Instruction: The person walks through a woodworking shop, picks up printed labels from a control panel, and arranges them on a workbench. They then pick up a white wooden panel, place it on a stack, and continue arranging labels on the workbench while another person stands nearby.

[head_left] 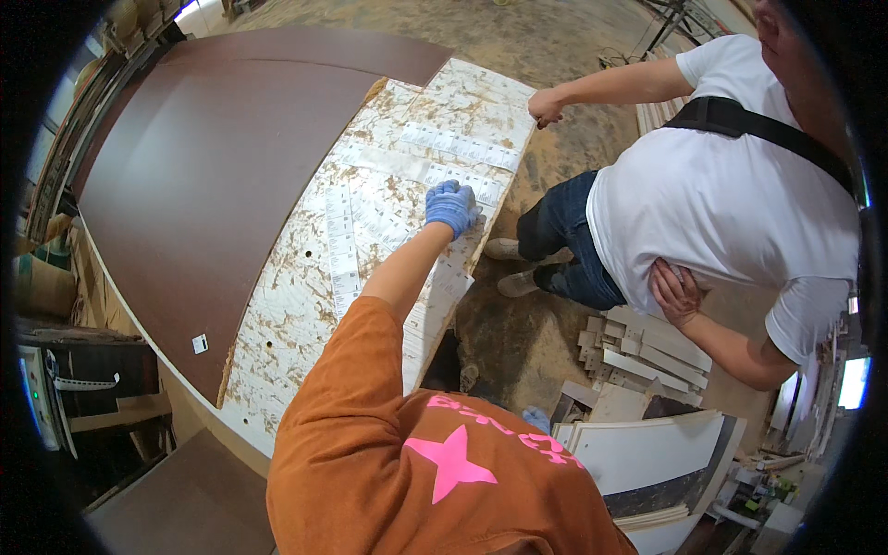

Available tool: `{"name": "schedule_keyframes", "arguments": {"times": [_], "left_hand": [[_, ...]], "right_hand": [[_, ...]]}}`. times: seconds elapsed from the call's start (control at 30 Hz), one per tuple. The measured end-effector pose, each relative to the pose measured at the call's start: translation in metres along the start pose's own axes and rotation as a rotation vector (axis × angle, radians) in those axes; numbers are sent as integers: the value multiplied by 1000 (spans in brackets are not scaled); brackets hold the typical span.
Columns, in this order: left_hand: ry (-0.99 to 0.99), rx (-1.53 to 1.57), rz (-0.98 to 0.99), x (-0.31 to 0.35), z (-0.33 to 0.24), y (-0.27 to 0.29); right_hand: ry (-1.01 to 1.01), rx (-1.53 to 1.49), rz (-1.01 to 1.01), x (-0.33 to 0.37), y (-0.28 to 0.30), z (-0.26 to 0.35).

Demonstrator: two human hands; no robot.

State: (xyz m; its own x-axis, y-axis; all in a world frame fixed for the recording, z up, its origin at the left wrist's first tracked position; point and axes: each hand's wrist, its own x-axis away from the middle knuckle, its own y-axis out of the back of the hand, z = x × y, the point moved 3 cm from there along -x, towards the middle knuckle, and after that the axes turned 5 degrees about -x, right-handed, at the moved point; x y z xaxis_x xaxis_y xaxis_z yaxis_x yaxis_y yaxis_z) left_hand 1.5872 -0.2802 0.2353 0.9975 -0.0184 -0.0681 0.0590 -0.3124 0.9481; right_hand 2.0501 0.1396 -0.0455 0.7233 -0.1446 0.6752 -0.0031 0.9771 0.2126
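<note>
Your L hand (451,208) is curled at the label sheet (487,191) near the R edge of the white board (285,298), grip unclear, & your R hand (536,419), mostly hidden, can't be read, so prob best use light pressure w/o creasing it or dragging nearby strips (341,242)

The person wears a rust-orange shirt (356,458) whose loose sleeve (347,356) ends near the elbow. Its front bears a bright pink, pointed star (451,464) and matching pink lettering (500,422). A light-blue fabric glove (451,205) covers the left hand (451,207).
</note>
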Motion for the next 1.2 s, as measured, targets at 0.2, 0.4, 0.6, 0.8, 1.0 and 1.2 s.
{"name": "schedule_keyframes", "arguments": {"times": [0.2,0.4,0.6,0.8,1.0,1.2], "left_hand": [[2,-55,22,-2,10,3],[-31,-38,-46,-2,8,1],[-47,-38,-233,5,11,3],[7,39,-313,3,18,7],[-39,11,-154,-2,11,7],[-39,-43,74,-7,19,-7]], "right_hand": [[-145,-192,-32,-24,-7,-45],[-113,-17,-35,-18,1,-32],[-154,-256,67,6,9,-1],[23,316,-44,27,-5,60],[11,118,-90,8,2,25],[35,60,-32,-11,-8,12]]}}
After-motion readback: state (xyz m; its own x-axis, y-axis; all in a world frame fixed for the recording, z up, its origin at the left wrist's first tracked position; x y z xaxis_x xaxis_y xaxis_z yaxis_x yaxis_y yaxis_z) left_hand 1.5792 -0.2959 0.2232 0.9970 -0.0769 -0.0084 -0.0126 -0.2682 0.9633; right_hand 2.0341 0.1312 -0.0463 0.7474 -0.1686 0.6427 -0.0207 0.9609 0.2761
